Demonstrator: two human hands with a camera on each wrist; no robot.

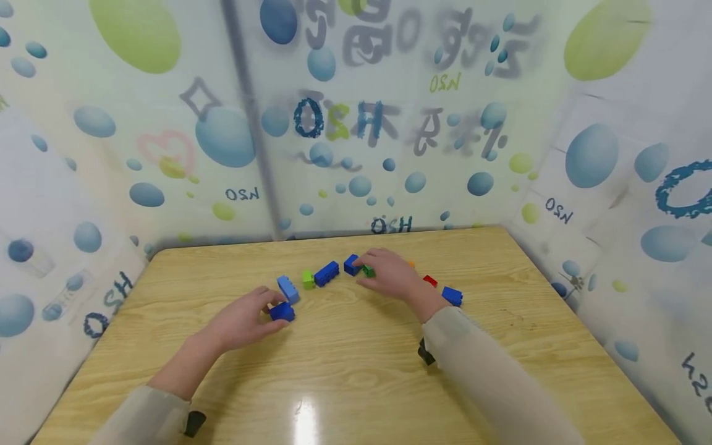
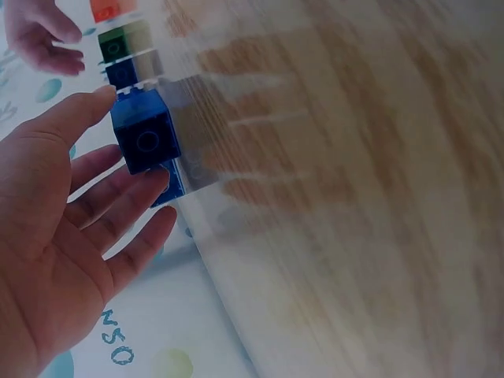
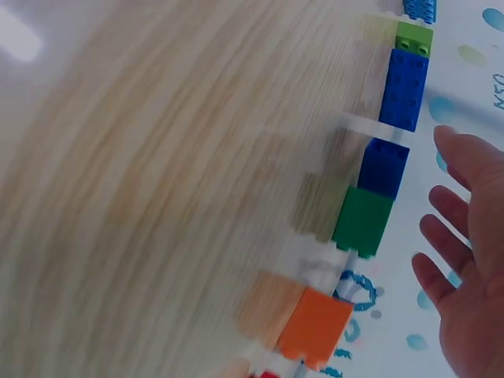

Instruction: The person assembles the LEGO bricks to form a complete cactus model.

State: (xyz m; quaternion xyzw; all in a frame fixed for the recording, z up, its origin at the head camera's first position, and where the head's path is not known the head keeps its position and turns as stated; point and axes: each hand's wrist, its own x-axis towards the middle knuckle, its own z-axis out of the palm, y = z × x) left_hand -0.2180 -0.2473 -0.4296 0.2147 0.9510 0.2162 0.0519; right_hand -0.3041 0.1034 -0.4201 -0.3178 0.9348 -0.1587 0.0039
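My left hand (image 1: 245,318) reaches around a dark blue toy brick (image 1: 282,312) at the left end of a curved row, thumb on its near side and fingers behind. In the left wrist view the fingers are spread and fairly straight around that brick (image 2: 146,134). A lighter blue brick (image 1: 288,289) lies just beyond. My right hand (image 1: 389,275) hovers over the row's middle, partly covering a green brick (image 1: 368,271) beside a dark blue one (image 1: 351,264). The right wrist view shows its loosely spread fingers apart from the green brick (image 3: 362,220).
A lime-green brick (image 1: 308,279) and a long blue brick (image 1: 326,274) lie between the hands. Rightward along the row come an orange brick (image 3: 315,324), a red brick (image 1: 430,281) and another blue brick (image 1: 452,296). Printed curtains (image 1: 356,204) border the wooden table (image 1: 356,383).
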